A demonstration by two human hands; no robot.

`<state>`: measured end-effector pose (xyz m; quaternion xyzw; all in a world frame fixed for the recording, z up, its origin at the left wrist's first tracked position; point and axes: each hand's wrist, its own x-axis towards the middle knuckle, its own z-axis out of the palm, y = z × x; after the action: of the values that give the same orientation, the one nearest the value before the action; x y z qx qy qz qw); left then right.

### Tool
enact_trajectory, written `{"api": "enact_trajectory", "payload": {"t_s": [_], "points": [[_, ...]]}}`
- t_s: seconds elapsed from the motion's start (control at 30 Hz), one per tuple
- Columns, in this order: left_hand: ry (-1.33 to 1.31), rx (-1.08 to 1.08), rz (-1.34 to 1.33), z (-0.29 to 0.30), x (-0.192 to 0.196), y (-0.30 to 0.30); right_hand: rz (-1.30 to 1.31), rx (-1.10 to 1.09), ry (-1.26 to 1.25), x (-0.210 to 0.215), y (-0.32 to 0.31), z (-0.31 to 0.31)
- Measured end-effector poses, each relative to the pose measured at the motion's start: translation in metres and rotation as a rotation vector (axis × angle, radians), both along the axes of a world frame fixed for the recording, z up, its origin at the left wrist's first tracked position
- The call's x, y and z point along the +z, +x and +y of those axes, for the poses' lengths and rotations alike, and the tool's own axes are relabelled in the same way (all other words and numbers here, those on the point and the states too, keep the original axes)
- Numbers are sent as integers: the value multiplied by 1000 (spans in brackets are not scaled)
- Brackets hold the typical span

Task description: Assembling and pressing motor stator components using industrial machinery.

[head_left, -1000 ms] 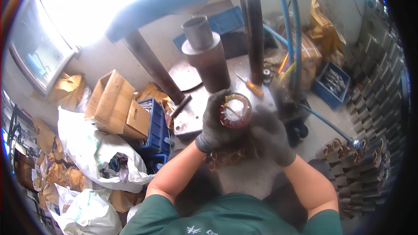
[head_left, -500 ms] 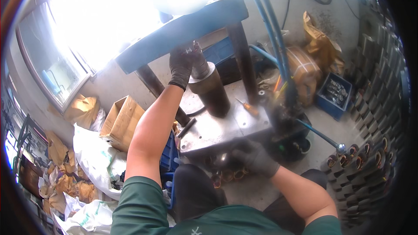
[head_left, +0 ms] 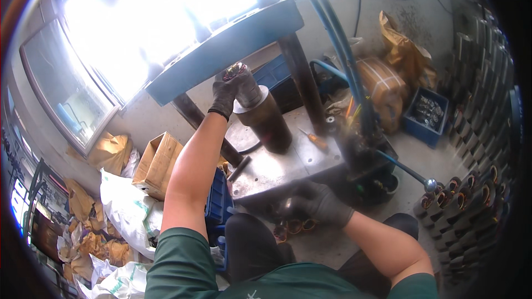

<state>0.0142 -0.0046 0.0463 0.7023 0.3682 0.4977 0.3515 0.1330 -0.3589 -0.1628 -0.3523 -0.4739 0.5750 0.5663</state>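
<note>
A blue steel press frame [head_left: 233, 50] is spanning the upper middle of the view, its crossbeam slanting from nine o'clock up toward one o'clock, with a dark rusty column [head_left: 302, 80] standing under its right end. Below it a grey metal tabletop [head_left: 288, 169], scuffed and shiny, is lying flat at the centre. On that plate a brown cylindrical die [head_left: 271, 124] is standing upright, smooth and dull, with a paler grey plug [head_left: 249, 95] sitting on its top.

The left arm is stretching up from six o'clock toward twelve, bare from the green sleeve to the wrist, elbow nearly straight. The left hand [head_left: 226, 93], in a dark knitted glove, is clenching its grip around a small round copper-wound part [head_left: 235, 71], which is sitting at the very top of the plug, just under the blue beam.

The right arm is coming in from five o'clock, bent at the elbow. The right hand [head_left: 317, 202], also gloved dark, is reaching low at the front edge of the tabletop; whether its grip is closed on anything I cannot tell, as the fingers are blurring into shadow.

At nine o'clock of the tabletop an open cardboard box [head_left: 157, 163] is leaning beside white sacks [head_left: 128, 210]. An orange-handled screwdriver [head_left: 315, 139] is lying on the plate at three o'clock of the die. A lever with a round metal knob [head_left: 430, 184] is sticking out toward four o'clock.
</note>
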Motion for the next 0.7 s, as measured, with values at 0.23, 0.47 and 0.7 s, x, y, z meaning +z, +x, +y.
{"api": "enact_trajectory", "payload": {"t_s": [0.23, 0.47, 0.7], "points": [[128, -59, 34, 18, -9, -13, -57, 4, 33, 0, -2, -1], [388, 100, 229, 47, -13, -27, -158, -20, 72, 11, -3, -6], [314, 6, 190, -22, 0, -9, -155, -5, 31, 15, 6, -10]]}}
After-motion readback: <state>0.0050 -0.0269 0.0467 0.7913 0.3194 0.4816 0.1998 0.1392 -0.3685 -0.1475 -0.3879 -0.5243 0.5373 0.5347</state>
